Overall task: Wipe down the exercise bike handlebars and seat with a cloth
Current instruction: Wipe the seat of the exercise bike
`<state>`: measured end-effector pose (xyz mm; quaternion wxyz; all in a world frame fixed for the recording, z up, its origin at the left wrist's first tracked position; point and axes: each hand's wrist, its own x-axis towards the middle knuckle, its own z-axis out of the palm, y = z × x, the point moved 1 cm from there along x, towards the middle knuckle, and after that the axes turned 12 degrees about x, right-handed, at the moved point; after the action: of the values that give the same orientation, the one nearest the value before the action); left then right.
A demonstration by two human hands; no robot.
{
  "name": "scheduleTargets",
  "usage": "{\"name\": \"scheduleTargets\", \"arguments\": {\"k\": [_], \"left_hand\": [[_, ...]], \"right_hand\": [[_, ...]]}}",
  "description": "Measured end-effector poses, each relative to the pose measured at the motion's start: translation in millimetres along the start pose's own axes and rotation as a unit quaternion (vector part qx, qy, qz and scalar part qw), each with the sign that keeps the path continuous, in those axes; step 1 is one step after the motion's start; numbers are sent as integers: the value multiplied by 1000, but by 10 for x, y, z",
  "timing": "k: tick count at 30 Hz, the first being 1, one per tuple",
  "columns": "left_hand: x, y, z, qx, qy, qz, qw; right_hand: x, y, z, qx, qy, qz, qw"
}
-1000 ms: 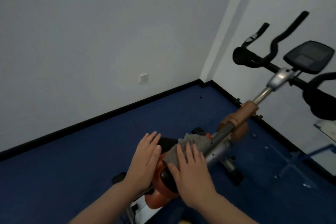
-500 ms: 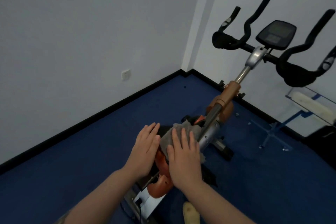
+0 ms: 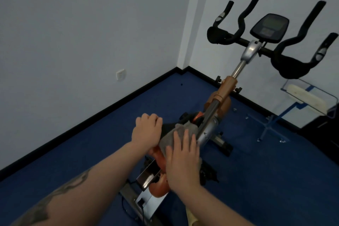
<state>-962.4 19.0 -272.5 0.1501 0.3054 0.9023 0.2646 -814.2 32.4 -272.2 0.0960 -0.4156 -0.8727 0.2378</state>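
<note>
Bike (image 3: pixel 211 130) handlebars (image 3: pixel 286 55) point toward the far wall

Both forearms are bare; no sleeves, gloves, rings or watch are seen. A dark, curving tattoo (image 3: pixel 60 194) is carried along the left forearm (image 3: pixel 88 185). The right forearm (image 3: pixel 211 205) is unmarked. Left hand (image 3: pixel 146 130) and right hand (image 3: pixel 181 159) are uncovered.

Your one head camera looks steeply down and forward, hands near, black curved handlebars (image 3: pixel 271 46) far right.
</note>
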Motion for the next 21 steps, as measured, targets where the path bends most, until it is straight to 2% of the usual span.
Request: {"name": "scheduleTargets", "arguments": {"k": [2,5,8,10,16,18,21], "left_hand": [[5,3,79,-21,16,-7,1000],[60,13,130,49,21,5,999],[55,7,128,72,14,2,997],[46,1,128,69,23,-7,997],[62,-3,128,46,20,-21,999],[66,-12,132,33,18,-15,999],[44,-22,130,11,30,-13,999]], "right_hand": [[-173,73,21,19,-18,-15,1000],[44,193,-59,47,-41,-14,998],[368,198,-218,105,-65,39,992],[317,185,-146,94,-56,60,992],[-195,224,95,77,-18,-47,996],[-39,384,-30,133,-29,-82,987],[32,520,-143,254,-45,-71,963]]}}
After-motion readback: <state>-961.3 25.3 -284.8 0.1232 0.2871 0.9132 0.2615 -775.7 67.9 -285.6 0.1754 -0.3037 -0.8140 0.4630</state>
